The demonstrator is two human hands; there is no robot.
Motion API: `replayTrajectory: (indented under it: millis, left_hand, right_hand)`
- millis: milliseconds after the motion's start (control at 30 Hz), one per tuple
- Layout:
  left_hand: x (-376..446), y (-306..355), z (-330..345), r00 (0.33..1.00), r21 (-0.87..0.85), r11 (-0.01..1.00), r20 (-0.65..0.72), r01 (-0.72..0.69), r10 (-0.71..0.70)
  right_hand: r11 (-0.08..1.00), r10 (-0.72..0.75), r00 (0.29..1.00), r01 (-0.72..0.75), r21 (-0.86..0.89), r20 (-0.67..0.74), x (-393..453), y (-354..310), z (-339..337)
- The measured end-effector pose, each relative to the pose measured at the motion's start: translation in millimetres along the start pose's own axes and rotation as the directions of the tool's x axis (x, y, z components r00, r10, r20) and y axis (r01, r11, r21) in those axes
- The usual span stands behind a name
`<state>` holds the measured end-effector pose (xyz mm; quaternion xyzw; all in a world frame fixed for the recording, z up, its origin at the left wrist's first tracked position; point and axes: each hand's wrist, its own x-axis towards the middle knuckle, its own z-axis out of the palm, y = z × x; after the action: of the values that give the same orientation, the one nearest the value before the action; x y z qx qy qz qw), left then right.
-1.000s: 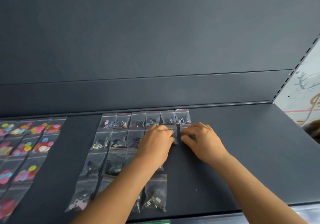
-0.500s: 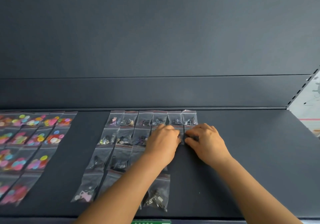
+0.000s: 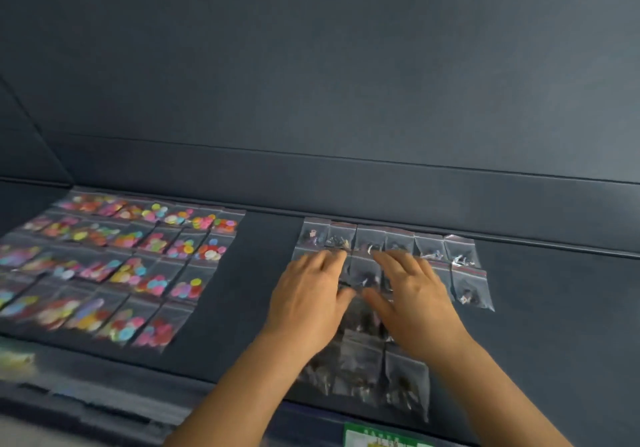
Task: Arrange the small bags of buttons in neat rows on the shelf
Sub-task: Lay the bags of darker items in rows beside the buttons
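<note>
Small clear bags of dark buttons [image 3: 398, 245] lie in rows on the dark shelf [image 3: 554, 308]. My left hand [image 3: 308, 301] and my right hand [image 3: 412, 301] rest flat on the middle of this group, fingers spread, holding nothing. A bag [image 3: 469, 287] lies alone at the right end of the second row. To the left lies a larger group of bags with colourful buttons [image 3: 131, 259], also in rows. The bags under my hands are hidden, and the picture is blurred.
The shelf's dark back panel [image 3: 311, 83] rises behind the bags. A bare strip of shelf [image 3: 256, 273] separates the two groups. A green label [image 3: 381, 439] sits on the shelf's front edge.
Both hands have slid left from the right end of the second row to the middle of the dark-button group and opened flat. The view has swung left and now shows more colourful bags.
</note>
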<state>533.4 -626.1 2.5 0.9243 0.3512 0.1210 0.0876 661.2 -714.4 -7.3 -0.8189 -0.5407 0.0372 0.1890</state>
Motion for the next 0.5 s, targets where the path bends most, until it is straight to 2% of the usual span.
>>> replayTrajectory:
  millis: [233, 500]
  left_hand:
    - [-66.6, -112.6, -38.9, 0.979, -0.031, 0.981, -0.065, 0.19, -0.192]
    - [-151.2, -248.1, -86.1, 0.939, -0.012, 0.946, -0.12, 0.324, -0.323]
  right_hand:
    - [0.99, -0.139, 0.989, 0.138, 0.032, 0.052, 9.4, -119.7, 40.8]
    - [0.963, -0.263, 0.96, 0.253, 0.096, 0.101, 8.9, -272.1, 101.4]
